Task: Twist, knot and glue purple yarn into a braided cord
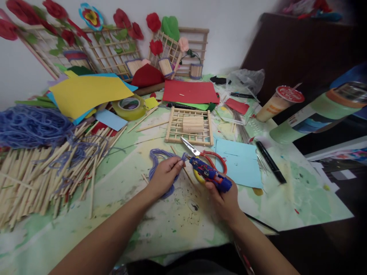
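Note:
Over the middle of the table, my left hand pinches a strand of purple yarn, whose loose loops lie beneath and behind it. My right hand is closed round a dark blue hot glue gun. Its nozzle points left and meets the yarn near my left fingertips; whether it touches cannot be made out. Scissors with red handles lie just behind the glue gun, partly covered by it. Beyond them rests a small lattice frame of sticks with a stick-covered piece on it.
Wooden sticks and a purple yarn heap fill the left side. Coloured sheets and a tape roll lie behind. Blue paper, a black marker, a drink cup and a green bottle are on the right.

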Motion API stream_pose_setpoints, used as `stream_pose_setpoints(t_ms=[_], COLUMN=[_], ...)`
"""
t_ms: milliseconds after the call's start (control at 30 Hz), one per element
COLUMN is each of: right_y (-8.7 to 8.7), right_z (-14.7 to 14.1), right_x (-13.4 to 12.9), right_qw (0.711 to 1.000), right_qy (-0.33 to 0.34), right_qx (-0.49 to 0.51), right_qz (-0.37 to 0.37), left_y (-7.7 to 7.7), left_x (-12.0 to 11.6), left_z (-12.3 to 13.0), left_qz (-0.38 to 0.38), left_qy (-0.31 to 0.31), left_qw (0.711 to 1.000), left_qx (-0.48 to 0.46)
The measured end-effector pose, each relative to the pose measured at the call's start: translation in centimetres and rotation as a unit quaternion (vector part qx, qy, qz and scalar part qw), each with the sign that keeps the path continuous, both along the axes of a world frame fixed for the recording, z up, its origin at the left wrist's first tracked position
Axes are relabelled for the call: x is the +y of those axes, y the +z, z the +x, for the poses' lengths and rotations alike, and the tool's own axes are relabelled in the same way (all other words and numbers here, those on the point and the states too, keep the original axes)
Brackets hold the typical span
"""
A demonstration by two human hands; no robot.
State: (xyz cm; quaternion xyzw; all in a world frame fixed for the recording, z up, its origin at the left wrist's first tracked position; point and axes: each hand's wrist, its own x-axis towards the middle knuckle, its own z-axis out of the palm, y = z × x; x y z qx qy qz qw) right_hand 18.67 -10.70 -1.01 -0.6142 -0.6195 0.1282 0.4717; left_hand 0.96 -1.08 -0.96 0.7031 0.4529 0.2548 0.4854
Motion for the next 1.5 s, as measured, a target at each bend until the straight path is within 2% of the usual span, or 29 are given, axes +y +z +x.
stream_pose_setpoints(t_ms=[300, 867, 1133, 1300, 1500], right_y=[-0.01, -0.12, 0.01, 0.11, -0.04], right_z=[0.0, 0.0, 0.06, 0.07, 0.03], right_x=[-0.04, 0.07, 0.07, 0.03, -0.01], right_qw=[0.997, 0.999, 0.998, 0.999, 0.999], right_qy=[-0.015, -0.027, -0.048, -0.037, -0.03], right_qx=[0.06, 0.024, 0.027, 0.012, -0.016], right_qz=[-0.044, -0.026, -0.038, -0.026, -0.015], left_y=[-0.05, 0.23, 0.18, 0.27, -0.47], left_x=[-0.06, 0.0, -0.06, 0.02, -0.13], left_z=[0.08, 0.06, 0.05, 0.07, -0.09], left_qz=[-0.025, 0.018, 0.007, 0.058, 0.173], left_qy=[0.012, 0.001, 0.01, -0.008, -0.023], left_qw=[0.999, 1.0, 1.0, 0.998, 0.974], left_qx=[-0.021, 0.001, -0.008, 0.026, 0.146])
